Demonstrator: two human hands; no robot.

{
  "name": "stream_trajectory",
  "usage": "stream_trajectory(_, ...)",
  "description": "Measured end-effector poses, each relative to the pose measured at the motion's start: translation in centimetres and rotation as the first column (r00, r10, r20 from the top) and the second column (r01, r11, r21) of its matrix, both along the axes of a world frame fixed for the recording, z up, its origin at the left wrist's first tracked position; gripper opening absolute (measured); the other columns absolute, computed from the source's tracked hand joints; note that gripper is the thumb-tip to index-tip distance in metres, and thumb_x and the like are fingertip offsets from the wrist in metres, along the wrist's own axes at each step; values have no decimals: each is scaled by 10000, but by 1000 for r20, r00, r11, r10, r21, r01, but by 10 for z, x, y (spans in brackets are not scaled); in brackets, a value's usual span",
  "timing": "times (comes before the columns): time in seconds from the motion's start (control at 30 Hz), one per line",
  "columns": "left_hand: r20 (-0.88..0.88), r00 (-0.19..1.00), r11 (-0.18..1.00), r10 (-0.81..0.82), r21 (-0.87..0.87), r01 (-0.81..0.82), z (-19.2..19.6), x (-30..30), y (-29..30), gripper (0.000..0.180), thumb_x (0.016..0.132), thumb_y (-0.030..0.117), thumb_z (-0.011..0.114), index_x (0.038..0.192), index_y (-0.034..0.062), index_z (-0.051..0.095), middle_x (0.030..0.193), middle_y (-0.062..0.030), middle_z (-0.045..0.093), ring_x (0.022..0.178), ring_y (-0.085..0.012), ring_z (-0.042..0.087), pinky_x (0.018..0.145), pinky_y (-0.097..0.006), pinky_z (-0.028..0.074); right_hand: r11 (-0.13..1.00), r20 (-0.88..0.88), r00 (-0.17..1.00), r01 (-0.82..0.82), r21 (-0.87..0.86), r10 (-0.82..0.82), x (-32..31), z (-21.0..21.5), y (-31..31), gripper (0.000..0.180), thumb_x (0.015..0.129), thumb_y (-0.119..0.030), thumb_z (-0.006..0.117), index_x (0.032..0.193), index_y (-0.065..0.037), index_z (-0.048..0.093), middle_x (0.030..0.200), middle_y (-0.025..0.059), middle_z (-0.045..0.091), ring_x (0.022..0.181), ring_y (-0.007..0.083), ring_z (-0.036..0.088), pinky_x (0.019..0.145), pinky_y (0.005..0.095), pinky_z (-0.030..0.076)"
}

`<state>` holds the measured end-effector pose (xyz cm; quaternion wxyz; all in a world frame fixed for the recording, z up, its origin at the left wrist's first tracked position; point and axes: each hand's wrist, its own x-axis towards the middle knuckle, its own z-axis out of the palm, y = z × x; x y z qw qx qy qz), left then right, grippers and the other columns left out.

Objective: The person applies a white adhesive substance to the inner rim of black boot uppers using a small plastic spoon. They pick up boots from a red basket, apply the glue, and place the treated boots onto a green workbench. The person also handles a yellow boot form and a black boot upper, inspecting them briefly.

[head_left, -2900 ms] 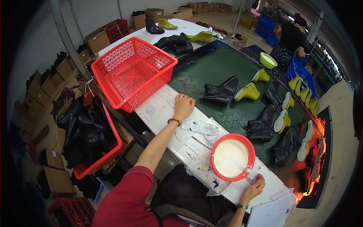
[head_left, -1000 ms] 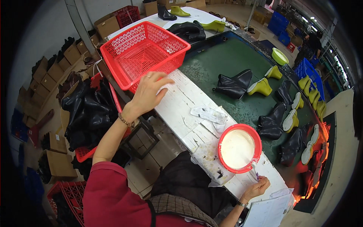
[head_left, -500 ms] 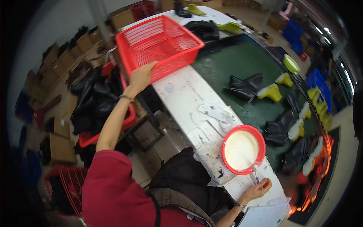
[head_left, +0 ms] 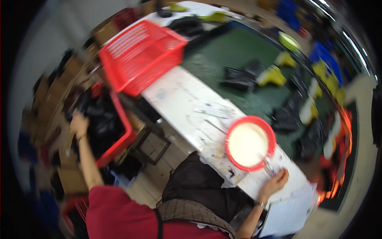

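Observation:
My left hand (head_left: 79,124) reaches to the outer side of a red crate (head_left: 128,137) heaped with black boots (head_left: 104,119). Its fingers are smeared by motion against the dark pile, so whether they grip a boot cannot be made out. On the white bench my right hand (head_left: 275,183) is closed around a thin brush (head_left: 269,167) with a pale and purple handle. The brush's upper end leans on the rim of a red bowl (head_left: 271,137) filled with cream-coloured liquid (head_left: 248,145).
An open red basket (head_left: 139,65) sits on the far end of the white bench (head_left: 175,89). Black boot uppers (head_left: 243,75) and yellow-green soled pieces (head_left: 272,76) lie on the green surface (head_left: 223,49). An orange glow (head_left: 346,159) shows at the right. Papers (head_left: 284,217) lie near me.
My left hand has let go of the basket on the bench and moved left and down to the boot crate. My right hand stays at the brush. The whole view has shifted.

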<state>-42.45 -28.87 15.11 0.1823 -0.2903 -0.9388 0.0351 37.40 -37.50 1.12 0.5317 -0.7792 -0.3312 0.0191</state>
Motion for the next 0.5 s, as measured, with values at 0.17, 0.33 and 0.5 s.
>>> stream_trajectory(0.17,-109,971,977,-212,14,215,-18,-211,-100,428,912,330,665,1223,38,683,1140,-200,733,1036,-355,697,890,-511,528,996,93,992,-81,-26,83,-5,-2,12,206,1055,-170,582,1163,-7,644,1066,95,613,909,177,577,799,303,488)
stream_trajectory(0.33,-189,981,942,41,334,25,36,-10,-35,469,1014,206,522,1434,5,468,1254,-268,639,1100,-458,649,898,-597,504,999,171,985,-17,-43,24,-5,12,-2,198,1055,-184,583,1145,-20,647,1027,79,601,847,157,562,754,295,484)
stream_trajectory(0.5,-578,798,699,-171,500,511,114,59,-38,549,1032,259,528,1505,1,422,1310,-255,605,1098,-435,618,939,-561,477,995,230,969,-78,-61,90,-6,14,4,194,1055,-182,579,1124,-18,658,1018,83,604,813,165,563,729,297,485)
